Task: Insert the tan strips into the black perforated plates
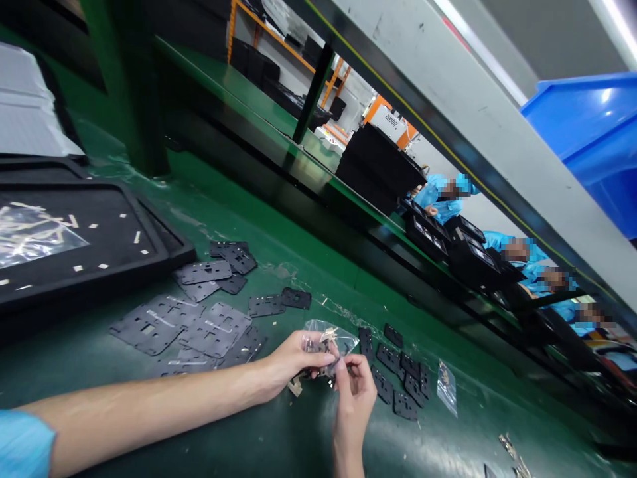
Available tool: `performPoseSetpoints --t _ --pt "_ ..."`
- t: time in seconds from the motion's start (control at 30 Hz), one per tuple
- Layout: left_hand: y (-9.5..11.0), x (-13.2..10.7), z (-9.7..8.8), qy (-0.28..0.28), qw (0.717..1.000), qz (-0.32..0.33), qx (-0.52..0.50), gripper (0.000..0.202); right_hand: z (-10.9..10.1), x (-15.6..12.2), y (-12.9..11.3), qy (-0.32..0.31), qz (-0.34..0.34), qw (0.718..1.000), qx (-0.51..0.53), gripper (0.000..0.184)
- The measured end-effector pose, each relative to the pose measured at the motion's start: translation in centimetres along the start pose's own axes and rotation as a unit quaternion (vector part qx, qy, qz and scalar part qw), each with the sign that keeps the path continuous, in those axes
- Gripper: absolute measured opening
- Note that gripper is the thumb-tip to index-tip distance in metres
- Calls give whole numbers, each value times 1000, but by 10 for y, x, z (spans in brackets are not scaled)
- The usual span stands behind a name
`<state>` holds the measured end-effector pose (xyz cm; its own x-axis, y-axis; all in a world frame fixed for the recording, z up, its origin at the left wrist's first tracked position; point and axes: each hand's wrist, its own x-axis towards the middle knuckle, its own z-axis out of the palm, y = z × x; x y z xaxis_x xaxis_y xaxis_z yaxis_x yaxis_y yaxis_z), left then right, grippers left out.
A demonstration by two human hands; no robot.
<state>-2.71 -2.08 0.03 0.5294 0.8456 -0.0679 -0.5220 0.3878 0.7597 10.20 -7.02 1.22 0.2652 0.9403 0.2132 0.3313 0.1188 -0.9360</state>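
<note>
My left hand [293, 362] grips a small clear plastic bag [331, 338] holding pale metal pieces. My right hand [354, 392] pinches the bag's lower edge from the other side, and the fingers of both hands nearly meet. A pale strip [295, 388] sticks out below my left hand. Several small black perforated plates [398, 372] lie just right of my right hand, beside a second small clear bag [446, 388]. Larger grey perforated sheets [159, 323] lie in overlapping piles beyond my left forearm. Part of the first bag's contents is hidden by my fingers.
A black tray [164, 242] with small pale strips sits at the left of the green workbench [298, 272]. Loose metal pieces [512, 450] lie at the lower right. A blue bin [587, 139] sits top right. Several co-workers in blue [440, 199] sit beyond the bench.
</note>
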Motion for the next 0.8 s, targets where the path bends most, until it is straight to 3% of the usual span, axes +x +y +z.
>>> performPoseSetpoints --t 0.17,0.43,0.67,0.8 --pt "1 1 -2 41 999 -5 17 23 -3 -1 0 16 -12 998 -66 18" --pt "1 0 1 -13 999 -23 37 26 -5 0 2 48 -28 990 -130 19" --pt "4 1 1 22 998 -4 53 22 -2 -4 5 41 -32 990 -134 19" --pt "8 1 3 36 998 -9 51 25 -2 -2 1 -9 -34 988 -149 18"
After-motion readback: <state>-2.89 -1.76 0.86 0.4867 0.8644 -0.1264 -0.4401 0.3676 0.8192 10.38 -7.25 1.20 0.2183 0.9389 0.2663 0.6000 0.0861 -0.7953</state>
